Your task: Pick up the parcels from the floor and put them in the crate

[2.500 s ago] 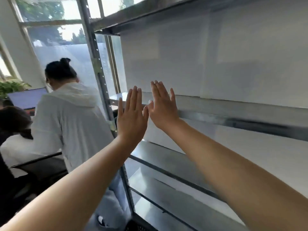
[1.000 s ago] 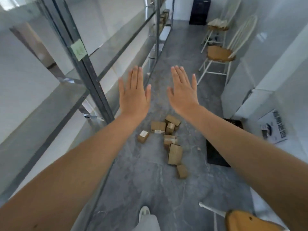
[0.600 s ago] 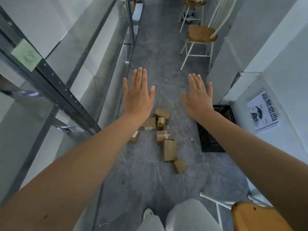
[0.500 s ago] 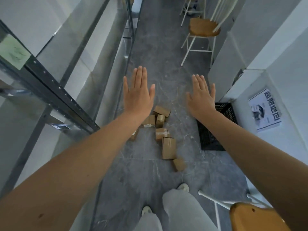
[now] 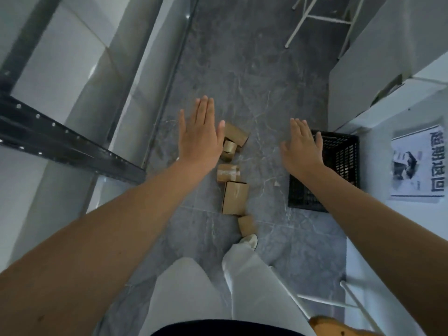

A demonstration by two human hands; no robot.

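Several brown cardboard parcels lie in a loose row on the grey floor: the largest parcel [image 5: 235, 198] in the middle, a taped parcel [image 5: 228, 172] above it, a small parcel [image 5: 246, 225] by my foot, and further parcels [image 5: 236, 134] partly hidden behind my left hand. A black plastic crate [image 5: 344, 161] stands to their right against the wall. My left hand [image 5: 199, 137] and my right hand [image 5: 301, 148] are stretched out flat, palms down, high above the floor, holding nothing. My right hand covers the crate's left edge.
A metal shelving rack [image 5: 72, 141] runs along the left side. White chair legs [image 5: 315, 18] stand at the far end of the aisle, and a wooden-seated chair [image 5: 339, 323] is at the lower right. A printed sheet [image 5: 417, 163] hangs on the right wall.
My view has swung from the shelves down to the floor, and I have stepped closer to the parcels. Both hands stay flat and empty, now further apart.
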